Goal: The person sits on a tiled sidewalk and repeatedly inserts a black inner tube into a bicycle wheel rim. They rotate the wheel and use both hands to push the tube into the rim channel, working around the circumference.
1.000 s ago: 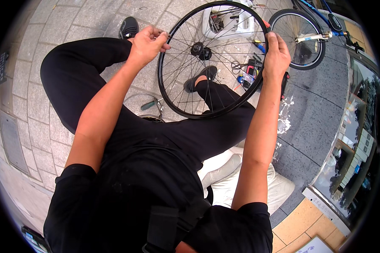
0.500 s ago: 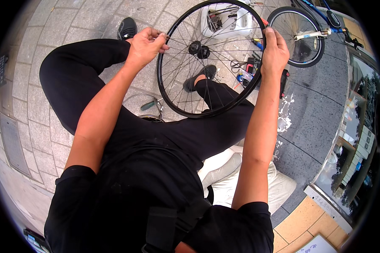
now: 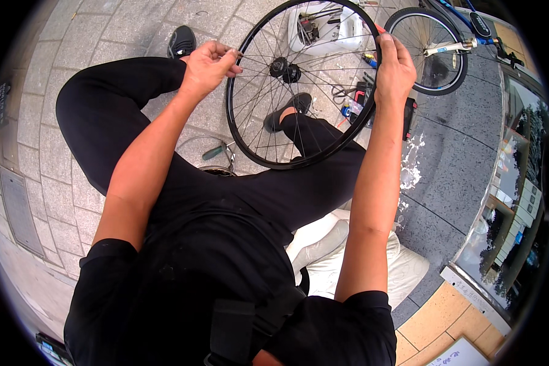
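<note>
A black spoked wheel rim (image 3: 299, 162) with a black hub (image 3: 285, 69) is held up over my legs, with no tyre visible on it. My right hand (image 3: 394, 70) grips its right side, thumb along the rim. At the upper left of the rim, my left hand (image 3: 210, 67) has thumb and forefinger pinched against or just beside it; what lies between those fingertips is too small to make out, and the other fingers are curled. Beyond the wheel, partly seen through the spokes, are a white plastic tub of tools (image 3: 326, 27) and scattered tools (image 3: 361, 97).
A blue bicycle (image 3: 445, 52) lies or stands at upper right. A green-handled tool (image 3: 212, 152) and a round metal object lie by my legs. A pale cushion or cloth (image 3: 323, 256) is under my right side. A glass shopfront (image 3: 512, 201) borders the grey paving on the right.
Both hands and the wheel have shifted slightly upward and to the left. The grips look the same.
</note>
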A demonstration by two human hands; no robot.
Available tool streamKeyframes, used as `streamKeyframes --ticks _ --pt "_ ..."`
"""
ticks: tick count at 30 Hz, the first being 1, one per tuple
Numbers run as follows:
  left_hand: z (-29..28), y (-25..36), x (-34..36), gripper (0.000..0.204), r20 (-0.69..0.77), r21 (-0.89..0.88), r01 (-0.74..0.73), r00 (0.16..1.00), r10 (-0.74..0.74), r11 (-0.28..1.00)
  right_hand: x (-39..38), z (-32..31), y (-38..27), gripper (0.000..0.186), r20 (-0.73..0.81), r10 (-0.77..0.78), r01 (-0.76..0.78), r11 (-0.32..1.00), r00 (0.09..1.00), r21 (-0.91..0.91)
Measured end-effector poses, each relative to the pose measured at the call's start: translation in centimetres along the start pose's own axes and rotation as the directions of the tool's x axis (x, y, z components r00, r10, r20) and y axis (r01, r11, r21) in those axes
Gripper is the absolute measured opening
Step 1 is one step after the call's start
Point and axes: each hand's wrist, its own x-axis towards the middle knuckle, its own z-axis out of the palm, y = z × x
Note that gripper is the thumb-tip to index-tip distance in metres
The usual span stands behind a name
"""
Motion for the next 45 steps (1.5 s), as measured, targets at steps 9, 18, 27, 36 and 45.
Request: streamKeyframes --ticks 9,18,27,36,45 --pt "0.8 -0.9 0.2 0.035 0.006 -0.030 0.253 0.967 -0.253 0.967 -0.4 1.7 -1.1 0.033 0.019 -0.023 0.023 1.000 1.000 0.005" --pt "2.6 -0.5 -0.2 0.037 0.023 0.260 0.302 0.947 -0.319 0.917 -2.2 3.3 -4.6 0.036 0.173 -0.033 0.038 0.999 0.984 -0.024" --pt "3.7 6.9 0.7 0.069 0.119 0.161 -0.179 0.980 0.160 0.971 -4.4 4.2 -5.5 0.025 0.373 -0.003 -0.052 0.989 0.928 0.138" --pt "13.0 15.2 3.7 0.087 0.172 0.584 -0.501 0.845 0.506 0.638 -6.2 4.3 4.2 0.036 0.020 0.350 -0.340 0.895 0.937 0.288" --pt "11.5 17.9 0.4 0.068 0.238 0.605 -0.330 0.943 0.231 0.725 -10.8 6.9 17.4 0.034 0.368 0.721 -0.808 0.552 0.587 0.206"
